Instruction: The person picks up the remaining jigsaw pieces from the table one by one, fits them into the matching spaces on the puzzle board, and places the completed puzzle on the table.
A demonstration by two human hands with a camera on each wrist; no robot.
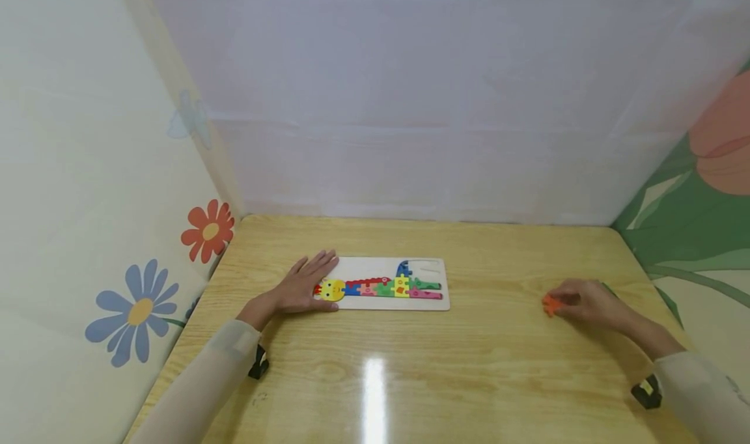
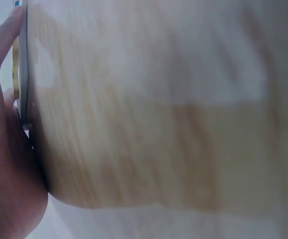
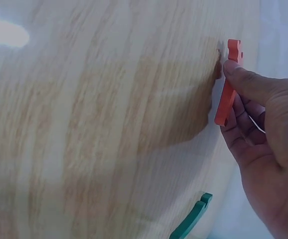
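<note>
A giraffe jigsaw board (image 1: 375, 305) lies flat on the wooden table, its colourful pieces running from a yellow head at left to green and pink legs at right. Bare outlines show at its upper right corner. My left hand (image 1: 301, 286) rests with straight, spread fingers over the board's left end, beside the giraffe's head. On the right side of the table, my right hand (image 1: 588, 304) pinches an orange puzzle piece (image 1: 551, 305) between thumb and fingers. In the right wrist view that piece (image 3: 225, 102) appears edge-on, held above the tabletop.
A green puzzle piece (image 3: 191, 219) lies on the table near my right hand, mostly hidden behind it in the head view. White sheeting (image 1: 439, 105) stands behind the table (image 1: 351, 353), and flower-printed panels (image 1: 140, 310) flank it.
</note>
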